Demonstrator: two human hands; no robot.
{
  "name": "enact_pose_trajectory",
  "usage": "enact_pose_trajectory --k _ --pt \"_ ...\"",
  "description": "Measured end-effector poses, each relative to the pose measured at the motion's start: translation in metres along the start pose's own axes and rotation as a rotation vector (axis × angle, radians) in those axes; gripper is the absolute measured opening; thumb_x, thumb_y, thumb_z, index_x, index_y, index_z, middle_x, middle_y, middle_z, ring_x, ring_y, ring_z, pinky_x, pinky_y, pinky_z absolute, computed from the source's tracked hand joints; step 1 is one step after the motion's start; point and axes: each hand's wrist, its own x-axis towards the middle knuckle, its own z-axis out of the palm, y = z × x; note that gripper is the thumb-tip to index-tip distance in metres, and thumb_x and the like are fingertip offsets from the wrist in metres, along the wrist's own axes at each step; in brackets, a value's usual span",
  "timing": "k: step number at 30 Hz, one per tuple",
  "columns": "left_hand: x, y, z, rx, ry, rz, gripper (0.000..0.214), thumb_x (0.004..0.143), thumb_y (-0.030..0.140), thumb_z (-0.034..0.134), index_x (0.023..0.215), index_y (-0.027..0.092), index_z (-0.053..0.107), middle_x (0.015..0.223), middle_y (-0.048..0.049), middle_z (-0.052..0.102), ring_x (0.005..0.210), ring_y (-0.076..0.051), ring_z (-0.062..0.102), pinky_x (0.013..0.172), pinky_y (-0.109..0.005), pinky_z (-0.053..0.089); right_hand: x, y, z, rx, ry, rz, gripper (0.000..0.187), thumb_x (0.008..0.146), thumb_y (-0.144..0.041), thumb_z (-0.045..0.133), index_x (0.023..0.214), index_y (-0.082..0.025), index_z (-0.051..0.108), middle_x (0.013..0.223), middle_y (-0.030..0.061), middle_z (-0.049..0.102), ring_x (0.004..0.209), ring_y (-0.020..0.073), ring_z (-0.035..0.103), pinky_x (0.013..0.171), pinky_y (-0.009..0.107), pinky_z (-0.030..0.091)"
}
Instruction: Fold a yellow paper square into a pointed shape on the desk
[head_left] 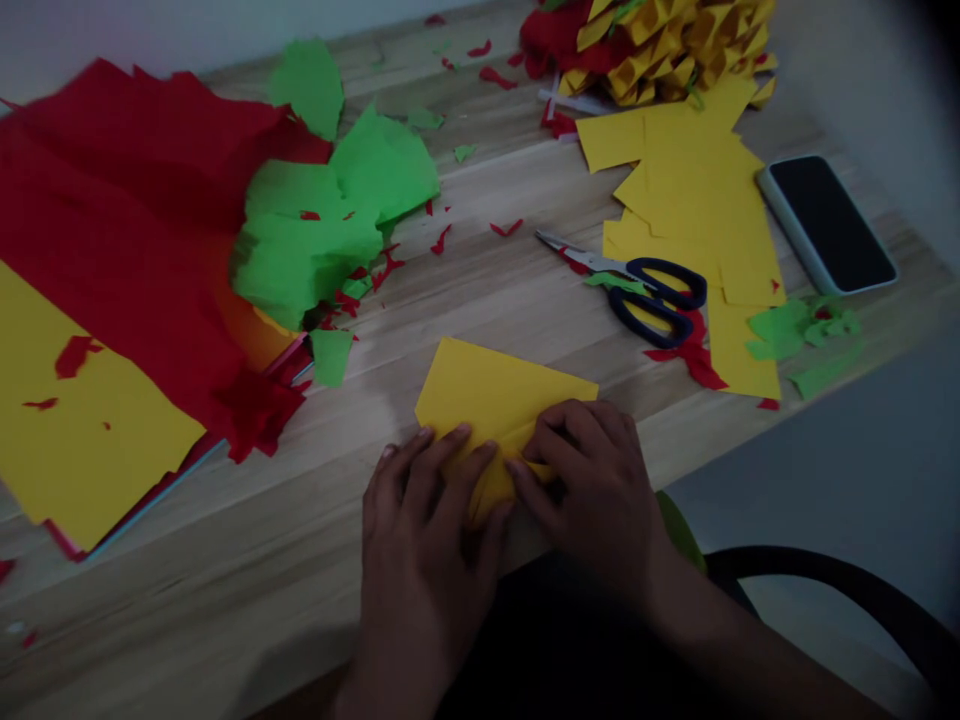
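A sheet of yellow paper (495, 390) lies on the wooden table in front of me, with a fold along its near side. My left hand (431, 530) rests on the sheet's left part, its fingers spread and pressing down with the fingertips. At the lower right edge of the sheet, my right hand (589, 470) has its fingers curled, thumb and fingertips closed on the folded paper. The part of the sheet under both hands is hidden.
Navy-handled scissors (656, 290) lie beyond the sheet, beside yellow paper pieces (690, 200) and a phone (832, 225). Folded yellow pieces (675, 45) are heaped at the back. Red paper (142, 210), green paper (315, 220) and a yellow sheet (82, 410) cover the left. Scraps are scattered around.
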Motion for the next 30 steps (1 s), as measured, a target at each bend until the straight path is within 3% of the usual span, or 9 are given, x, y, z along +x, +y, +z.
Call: enact_pose_trajectory --k 6,8,12,16,20,26,30 --pt "0.0 0.0 0.0 -0.047 -0.014 -0.012 0.036 0.09 0.014 0.064 0.122 0.03 0.061 0.137 -0.0071 0.061 0.131 -0.032 0.05 0.11 -0.062 0.04 0.001 0.002 0.002 0.007 0.007 0.011 0.015 0.093 -0.026 0.062 0.079 -0.02 0.064 0.09 0.0063 0.063 0.091 0.0232 0.057 0.084 0.04 0.044" --pt "0.0 -0.001 -0.001 -0.042 -0.012 -0.022 0.037 0.089 0.014 0.065 0.122 0.031 0.062 0.137 -0.0063 0.061 0.13 -0.032 0.051 0.11 -0.062 0.04 0.0 0.001 0.0 0.018 0.037 0.028 0.008 0.093 -0.026 0.063 0.091 -0.019 0.067 0.097 0.0085 0.065 0.097 0.0246 0.058 0.089 0.041 0.046" --pt "0.0 -0.002 -0.001 -0.029 -0.002 -0.046 0.048 0.09 0.018 0.062 0.136 0.029 0.054 0.134 -0.0084 0.063 0.126 -0.032 0.054 0.108 -0.06 0.041 -0.016 -0.009 -0.011 0.031 0.098 -0.064 0.028 0.094 -0.028 0.062 0.12 -0.019 0.066 0.129 0.0116 0.066 0.122 0.0272 0.055 0.106 0.044 0.042" --pt "-0.001 -0.003 0.003 -0.051 0.019 -0.07 0.066 0.09 0.019 0.058 0.152 0.025 0.037 0.135 -0.011 0.063 0.125 -0.031 0.056 0.107 -0.057 0.043 -0.04 -0.013 -0.013 0.021 -0.031 -0.297 0.034 0.097 -0.023 0.053 0.128 -0.017 0.065 0.134 0.0023 0.07 0.131 0.0201 0.053 0.121 0.038 0.027" --pt "-0.001 -0.003 0.004 -0.053 0.043 -0.092 0.075 0.091 0.027 0.062 0.158 0.024 0.026 0.132 -0.0108 0.066 0.123 -0.032 0.057 0.106 -0.057 0.043 -0.055 0.004 -0.007 -0.089 -0.157 -0.274 0.047 0.099 -0.031 0.051 0.143 -0.015 0.055 0.15 0.0033 0.057 0.145 0.0204 0.042 0.127 0.04 0.013" --pt "-0.011 -0.011 -0.004 -0.001 0.02 -0.055 0.059 0.094 0.028 0.061 0.149 0.026 0.041 0.152 -0.014 0.048 0.137 -0.034 0.047 0.109 -0.059 0.041 -0.062 0.019 -0.013 -0.145 -0.19 -0.218 0.05 0.1 -0.033 0.053 0.148 -0.021 0.05 0.153 -0.0007 0.053 0.151 0.0242 0.033 0.128 0.047 0.014" --pt "-0.021 -0.01 -0.007 0.013 0.024 0.077 0.038 0.095 0.024 0.061 0.133 0.027 0.054 0.134 -0.0084 0.064 0.127 -0.027 0.057 0.109 -0.05 0.044 -0.065 0.012 -0.012 -0.192 -0.174 -0.205 0.054 0.1 -0.039 0.054 0.151 -0.021 0.047 0.158 0.001 0.047 0.148 0.0262 0.035 0.126 0.048 0.016"
